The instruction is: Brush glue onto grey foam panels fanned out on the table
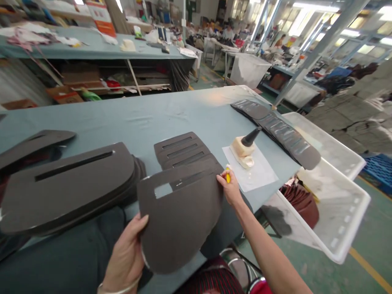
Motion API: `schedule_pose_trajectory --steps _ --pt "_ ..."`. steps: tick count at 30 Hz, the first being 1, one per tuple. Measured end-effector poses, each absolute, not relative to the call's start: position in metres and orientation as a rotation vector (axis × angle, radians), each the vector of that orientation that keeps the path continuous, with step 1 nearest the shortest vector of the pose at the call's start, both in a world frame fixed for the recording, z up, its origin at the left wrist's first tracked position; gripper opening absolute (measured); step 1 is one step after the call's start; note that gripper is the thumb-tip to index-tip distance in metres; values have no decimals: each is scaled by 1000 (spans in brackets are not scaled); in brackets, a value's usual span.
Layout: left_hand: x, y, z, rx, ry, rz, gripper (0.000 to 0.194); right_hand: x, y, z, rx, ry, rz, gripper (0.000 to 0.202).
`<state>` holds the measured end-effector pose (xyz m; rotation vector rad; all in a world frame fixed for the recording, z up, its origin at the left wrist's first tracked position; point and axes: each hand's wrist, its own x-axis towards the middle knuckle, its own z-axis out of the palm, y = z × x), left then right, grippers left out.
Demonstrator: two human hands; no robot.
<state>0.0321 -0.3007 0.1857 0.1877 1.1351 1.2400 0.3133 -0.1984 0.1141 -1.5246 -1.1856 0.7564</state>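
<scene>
A dark grey rounded panel (180, 228) with a long slot is held up over the table's front edge. My left hand (130, 249) grips its lower left edge, thumb on top. At its upper right corner my right hand (229, 185) pinches the edge and also holds a small yellow tool (228, 174). Just behind lies a panel with several slots (183, 149), partly covered by the held one. A cream container with a black nozzle (243, 147) stands on a white sheet (263, 173) to the right.
Slotted dark panels (73, 183) are stacked at the left of the blue-green table (128, 118). A row of overlapping panels (275, 130) lies at the back right. White bins (343, 228), one with dark red pieces (301, 204), adjoin the right edge.
</scene>
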Motion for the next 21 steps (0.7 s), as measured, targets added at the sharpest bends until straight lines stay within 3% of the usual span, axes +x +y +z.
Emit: schedule_pose_trajectory --steps 6,10,14,21 --pt "117 -348 79 397 1280 902 44 436 -256 56 -1838 -1492 535 21" --pt "149 -370 24 422 1575 960 59 461 -274 26 -1888 -1567 479 20" --pt "159 -377 2 591 1732 1027 60 467 -272 11 -1904 -1581 450 17" --pt "167 -372 6 827 1997 831 56 474 -259 2 -1906 -1689 386 10"
